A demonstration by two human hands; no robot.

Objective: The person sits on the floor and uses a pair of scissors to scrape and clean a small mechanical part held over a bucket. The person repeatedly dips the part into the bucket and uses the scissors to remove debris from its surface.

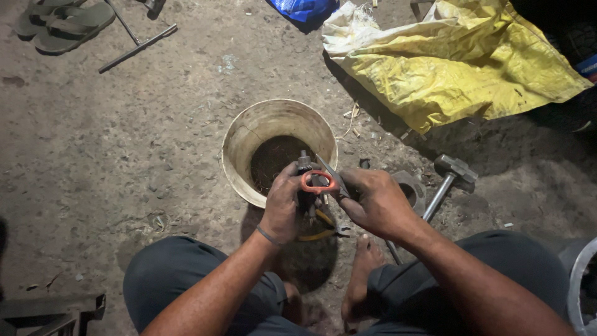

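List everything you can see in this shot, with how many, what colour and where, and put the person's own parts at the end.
bucket: one, cream, centre, on the dirt ground
scissors: one pair, orange handle, held over the bucket's near rim
dark metal part: one, blackish, in the left hand
hammer: one, grey, right of the bucket
sack: one, yellow and white, upper right
sandals: two, olive, top left
metal rods: two, dark, crossed, top left
blue bag: one, top centre
left hand: grips the dark part
right hand: holds the scissors
bare foot: one, bottom centre
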